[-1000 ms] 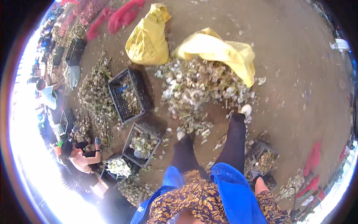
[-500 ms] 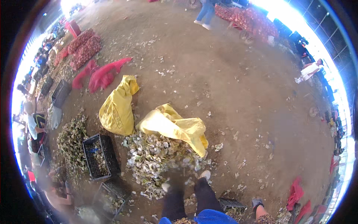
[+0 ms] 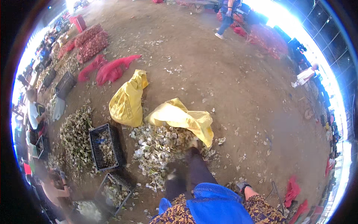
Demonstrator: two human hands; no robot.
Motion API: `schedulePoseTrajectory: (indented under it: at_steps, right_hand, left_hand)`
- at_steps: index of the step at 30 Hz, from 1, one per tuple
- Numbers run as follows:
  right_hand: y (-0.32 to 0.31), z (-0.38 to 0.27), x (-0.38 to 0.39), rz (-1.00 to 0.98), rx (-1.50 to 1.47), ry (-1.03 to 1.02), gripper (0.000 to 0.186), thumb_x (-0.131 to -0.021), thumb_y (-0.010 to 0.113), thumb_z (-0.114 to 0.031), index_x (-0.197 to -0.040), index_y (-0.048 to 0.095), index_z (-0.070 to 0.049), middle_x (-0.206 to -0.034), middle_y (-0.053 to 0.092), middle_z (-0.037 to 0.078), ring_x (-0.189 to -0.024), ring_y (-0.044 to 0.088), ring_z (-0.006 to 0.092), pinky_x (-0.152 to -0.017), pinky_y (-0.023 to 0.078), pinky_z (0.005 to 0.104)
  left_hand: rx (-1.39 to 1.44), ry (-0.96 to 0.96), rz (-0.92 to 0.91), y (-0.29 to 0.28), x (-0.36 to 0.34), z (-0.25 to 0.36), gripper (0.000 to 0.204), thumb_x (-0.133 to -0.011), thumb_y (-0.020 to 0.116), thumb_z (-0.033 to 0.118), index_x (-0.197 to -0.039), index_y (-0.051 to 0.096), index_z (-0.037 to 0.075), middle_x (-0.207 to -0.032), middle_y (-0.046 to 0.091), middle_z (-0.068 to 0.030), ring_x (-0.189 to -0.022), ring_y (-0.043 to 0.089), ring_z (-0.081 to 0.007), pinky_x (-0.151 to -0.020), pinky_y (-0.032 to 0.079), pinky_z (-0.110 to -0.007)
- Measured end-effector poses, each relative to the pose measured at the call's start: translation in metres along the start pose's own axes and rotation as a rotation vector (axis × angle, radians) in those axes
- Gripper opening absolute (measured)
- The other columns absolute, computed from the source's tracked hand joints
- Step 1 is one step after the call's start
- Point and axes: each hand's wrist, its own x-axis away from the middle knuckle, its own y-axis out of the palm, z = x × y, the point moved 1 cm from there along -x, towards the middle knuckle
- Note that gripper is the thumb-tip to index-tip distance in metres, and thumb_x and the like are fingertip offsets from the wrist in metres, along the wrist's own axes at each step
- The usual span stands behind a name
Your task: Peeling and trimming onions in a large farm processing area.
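Observation:
My right hand (image 3: 243,186), in a grey glove and a patterned sleeve, hangs low beside my blue apron (image 3: 220,205). Its fingers are too small to make out, and I see nothing clearly held. My left hand is out of view. Before me lies a heap of pale garlic-like bulbs and husks (image 3: 153,149), with my feet at its near edge. A slack yellow sack (image 3: 182,117) lies across the far side of the heap. Just left of it stands a fuller yellow sack (image 3: 126,104).
At left are a black crate (image 3: 104,147) partly filled with bulbs, a second crate (image 3: 115,194) and another heap (image 3: 76,134). Red nets (image 3: 115,69) and filled red mesh sacks (image 3: 91,44) lie farther off. A person (image 3: 56,190) works at lower left; another (image 3: 226,18) walks at the back.
The sacks, heap and crates have shifted up and right or right in view as I moved. My right foot now stands against the heap. The crate near my right leg is hidden.

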Motion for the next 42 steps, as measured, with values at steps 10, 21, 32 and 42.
schedulePoseTrajectory:
  at_steps: [10, 21, 32, 42]
  right_hand:
    - [-0.035, -0.061, -0.015, -0.082, 0.132, -0.112, 0.052, -0.080, 0.038, -0.045, -0.111, 0.051, -0.006, -0.113, 0.051, 0.019, -0.106, 0.047, 0.0340, -0.088, 0.038, 0.0387]
    - [-0.106, -0.221, -0.208, -0.152, 0.404, -0.312, 0.045, -0.081, 0.038, -0.037, -0.112, 0.051, -0.007, -0.114, 0.051, 0.018, -0.108, 0.046, 0.0336, -0.090, 0.036, 0.0404]
    - [-0.165, -0.329, -0.235, -0.112, 0.547, -0.473, 0.037, -0.080, 0.040, -0.031, -0.105, 0.054, -0.007, -0.110, 0.053, 0.017, -0.104, 0.049, 0.0320, -0.088, 0.039, 0.0393]
    - [-0.121, -0.344, -0.205, 0.050, 0.781, -0.969, 0.035, -0.080, 0.041, -0.031, -0.101, 0.057, -0.008, -0.103, 0.057, 0.014, -0.097, 0.053, 0.0306, -0.084, 0.042, 0.0376]
  left_hand:
    - [0.061, -0.300, 0.020, 0.014, 0.073, -0.125, 0.030, -0.076, 0.056, 0.026, -0.095, 0.057, 0.003, -0.097, 0.056, -0.0158, -0.092, 0.052, -0.0323, -0.080, 0.041, -0.037]
    - [0.275, -0.287, 0.217, 0.121, 0.175, -0.086, 0.029, -0.075, 0.056, 0.027, -0.092, 0.059, 0.003, -0.093, 0.059, -0.0144, -0.087, 0.055, -0.0317, -0.077, 0.044, -0.037]
    - [0.542, -0.340, 0.482, 0.126, 0.110, 0.003, 0.031, -0.081, 0.052, 0.026, -0.104, 0.054, 0.006, -0.098, 0.056, -0.0163, -0.092, 0.052, -0.0288, -0.080, 0.039, -0.035]
    - [0.911, -0.869, 0.285, 0.180, 0.217, -0.069, 0.025, -0.079, 0.054, 0.025, -0.092, 0.059, 0.005, -0.081, 0.060, -0.0124, -0.078, 0.057, -0.0250, -0.069, 0.043, -0.037]
